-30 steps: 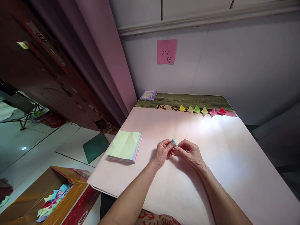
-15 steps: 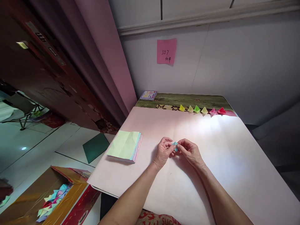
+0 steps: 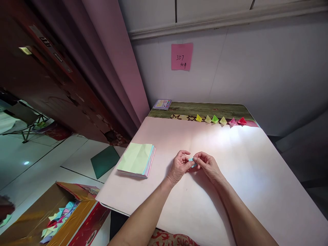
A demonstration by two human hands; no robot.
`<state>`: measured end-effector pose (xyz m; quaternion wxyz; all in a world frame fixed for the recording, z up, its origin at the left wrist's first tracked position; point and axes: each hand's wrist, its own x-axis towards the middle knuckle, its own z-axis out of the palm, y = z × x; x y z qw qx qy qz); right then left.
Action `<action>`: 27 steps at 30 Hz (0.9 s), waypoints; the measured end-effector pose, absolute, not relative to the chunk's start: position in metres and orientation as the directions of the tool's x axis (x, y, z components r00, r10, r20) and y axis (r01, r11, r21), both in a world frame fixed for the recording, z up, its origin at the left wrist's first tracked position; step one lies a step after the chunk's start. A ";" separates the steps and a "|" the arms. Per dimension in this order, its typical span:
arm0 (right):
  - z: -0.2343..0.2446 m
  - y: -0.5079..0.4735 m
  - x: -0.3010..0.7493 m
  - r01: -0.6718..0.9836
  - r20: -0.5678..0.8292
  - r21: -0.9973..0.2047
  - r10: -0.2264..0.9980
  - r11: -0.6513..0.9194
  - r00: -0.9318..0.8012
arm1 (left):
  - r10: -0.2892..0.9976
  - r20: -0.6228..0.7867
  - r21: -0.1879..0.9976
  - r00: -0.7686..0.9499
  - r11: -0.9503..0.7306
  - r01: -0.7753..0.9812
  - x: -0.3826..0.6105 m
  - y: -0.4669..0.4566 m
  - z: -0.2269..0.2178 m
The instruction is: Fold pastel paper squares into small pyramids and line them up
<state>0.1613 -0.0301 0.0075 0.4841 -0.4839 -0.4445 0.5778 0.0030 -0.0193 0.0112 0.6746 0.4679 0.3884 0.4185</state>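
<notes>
Between the fingertips of both hands is a small folded piece of light blue paper [image 3: 193, 164], mostly covered by the thumbs. My left hand [image 3: 179, 166] pinches it from the left, and my right hand [image 3: 208, 166] pinches its right side. Both hands are just above the pink-white table cover [image 3: 238, 171]. To the left of my left hand lies a stack of square coloured paper [image 3: 135, 158] with a pale green sheet on top. Several folded paper pieces, among them a red one [image 3: 242, 121] and a green one [image 3: 215, 119], stand in a row along the far edge.
A small pile of printed packets [image 3: 162, 104] sits at the table's far left corner. On the floor at lower left, an open cardboard box [image 3: 79, 213] holds folded coloured papers. A pink note [image 3: 181, 56] is stuck on the wall. A purple curtain [image 3: 120, 61] hangs at left.
The blue paper has turned between the fingers: its pointed, creased face showed before, and now a narrower, flatter part shows. Both hands stay in nearly the same place.
</notes>
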 end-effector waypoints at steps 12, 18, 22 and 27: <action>0.013 -0.032 0.153 -0.138 -0.049 -0.989 0.999 -0.050 -0.011 | 0.972 -0.147 0.954 0.182 0.188 -0.234 0.006 -0.015 0.001; 0.014 -0.034 0.161 -0.024 0.047 -0.999 0.987 0.044 -0.151 | 0.974 -0.135 0.943 0.182 0.183 -0.279 0.005 -0.017 0.004; 0.013 -0.032 0.166 0.005 0.017 -1.000 0.979 0.018 -0.202 | 0.969 -0.135 0.941 0.205 0.190 -0.281 0.004 -0.019 0.007; 0.010 -0.030 0.166 -0.051 -0.010 -0.999 0.989 -0.017 -0.149 | 0.972 -0.161 0.951 0.171 0.199 -0.237 0.007 -0.016 0.005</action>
